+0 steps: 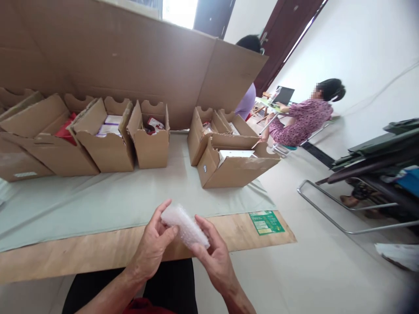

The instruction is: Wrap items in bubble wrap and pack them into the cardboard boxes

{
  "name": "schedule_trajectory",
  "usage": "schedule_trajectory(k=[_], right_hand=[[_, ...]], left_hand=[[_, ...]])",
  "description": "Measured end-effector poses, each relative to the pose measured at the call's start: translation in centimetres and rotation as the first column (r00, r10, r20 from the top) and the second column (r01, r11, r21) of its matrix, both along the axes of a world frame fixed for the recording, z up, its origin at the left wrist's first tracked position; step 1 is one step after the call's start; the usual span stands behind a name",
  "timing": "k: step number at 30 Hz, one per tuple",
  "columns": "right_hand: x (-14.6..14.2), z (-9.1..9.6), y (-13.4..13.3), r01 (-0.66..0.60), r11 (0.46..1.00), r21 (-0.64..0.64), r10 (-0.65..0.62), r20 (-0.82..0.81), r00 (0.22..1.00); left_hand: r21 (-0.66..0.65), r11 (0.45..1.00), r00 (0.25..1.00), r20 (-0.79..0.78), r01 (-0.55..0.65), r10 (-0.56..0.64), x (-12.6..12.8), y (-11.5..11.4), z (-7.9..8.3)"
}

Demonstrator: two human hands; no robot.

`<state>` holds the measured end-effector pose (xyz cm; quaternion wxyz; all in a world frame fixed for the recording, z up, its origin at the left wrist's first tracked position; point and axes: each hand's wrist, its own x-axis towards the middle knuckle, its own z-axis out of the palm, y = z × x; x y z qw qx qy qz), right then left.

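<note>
The cardboard sheet hides most of one person, and the left edge cuts off a box. The green card is printed too small to read. The inside of the bubble wrap is unclear.

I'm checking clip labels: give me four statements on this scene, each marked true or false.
1. The left hand and right hand both hold a translucent oblong bubble-wrap packet. True.
2. Right of both hands lies a round red plate. False: a green rectangular printed sheet lies there.
3. Open brown cardboard boxes stand on pale green cloth. True.
4. The packet lies inside one box. False: it is held outside the boxes.
</note>
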<state>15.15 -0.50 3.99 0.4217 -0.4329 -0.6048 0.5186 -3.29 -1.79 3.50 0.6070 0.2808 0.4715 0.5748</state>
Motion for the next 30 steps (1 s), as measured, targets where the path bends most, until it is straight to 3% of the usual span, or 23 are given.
schedule_trajectory(k=[3, 6, 7, 9, 11, 14, 16, 18, 20, 22, 25, 27, 30], right_hand=[[1.4, 2.3, 1.2, 0.104, 0.992, 0.065, -0.110, 0.087, 0.990], [4.6, 7.1, 4.4, 0.213, 0.950, 0.227, -0.249, 0.141, 0.958], [5.8, 9.0, 6.0, 0.283, 0.910, 0.305, -0.337, 0.142, 0.931], [7.9, 12.9, 9.5, 0.401, 0.775, 0.487, -0.517, 0.124, 0.847], [9.0, 16.2, 13.5, 0.371, 0.700, 0.610, -0.576, 0.176, 0.798], [8.4, 19.2, 18.6, 0.126, 0.794, 0.595, -0.471, 0.470, 0.747], [6.9, 20.3, 21.0, -0.044, 0.863, 0.504, -0.365, 0.680, 0.636], [5.1, 21.0, 22.6, -0.134, 0.915, 0.379, -0.256, 0.807, 0.532], [3.5, 21.7, 23.7, -0.149, 0.965, 0.215, -0.110, 0.850, 0.515], [2.2, 22.3, 24.6, -0.145, 0.986, 0.079, 0.009, 0.850, 0.526], [0.5, 22.2, 25.6, -0.123, 0.992, 0.016, 0.037, 0.908, 0.417], [-0.5, 21.3, 26.0, -0.125, 0.992, -0.020, 0.062, 0.938, 0.341], [-1.3, 19.5, 26.0, -0.169, 0.984, -0.053, 0.103, 0.949, 0.300]], left_hand=[[0.066, 0.991, 0.993, -0.009, 0.114, -0.114, 1.6, 1.4, 1.3], [0.259, 0.952, 0.978, -0.173, 0.160, -0.117, 2.3, 3.9, 3.8], [0.344, 0.927, 0.965, -0.256, 0.147, -0.059, 2.4, 5.1, 4.7], [0.482, 0.869, 0.911, -0.400, 0.113, 0.104, 2.6, 7.8, 6.2], [0.532, 0.841, 0.852, -0.481, 0.097, 0.206, 3.2, 10.7, 7.1], [0.492, 0.861, 0.829, -0.528, 0.126, 0.181, 4.7, 13.9, 7.1], [0.453, 0.876, 0.830, -0.545, 0.168, 0.122, 5.8, 14.9, 6.4], [0.416, 0.886, 0.830, -0.553, 0.204, 0.069, 6.6, 15.1, 5.7], [0.397, 0.892, 0.835, -0.549, 0.218, 0.041, 7.2, 14.8, 4.9], [0.404, 0.888, 0.834, -0.550, 0.220, 0.043, 7.6, 14.6, 4.3], [0.411, 0.887, 0.836, -0.545, 0.210, 0.055, 8.1, 14.5, 3.8], [0.392, 0.895, 0.845, -0.534, 0.211, 0.034, 8.4, 14.6, 3.7], [0.386, 0.896, 0.849, -0.528, 0.220, 0.019, 8.6, 14.7, 3.8]])
